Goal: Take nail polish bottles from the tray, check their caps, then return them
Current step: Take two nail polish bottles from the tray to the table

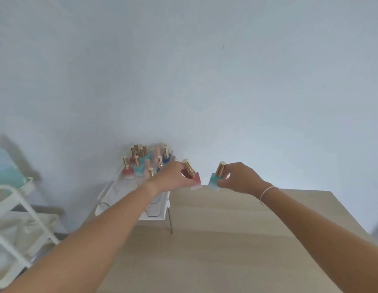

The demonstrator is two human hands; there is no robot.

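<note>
My left hand [173, 176] grips a red nail polish bottle [196, 181] with a gold cap, tilted, just right of the tray. My right hand [236, 178] holds a teal nail polish bottle [213, 181] with a gold cap, also tilted, close beside the red one. Both bottles hang above the far edge of the wooden table. The clear tray [112, 193] sits at the table's far left corner, and several gold-capped bottles [141, 163] in red, teal, pink and blue stand at its back. My left forearm covers part of the tray.
The light wooden table [226, 240] fills the lower right. A white wire cart [16, 208] with cloth on its shelf stands at the left. A pale wall rises behind everything. A thin bracelet circles my right wrist.
</note>
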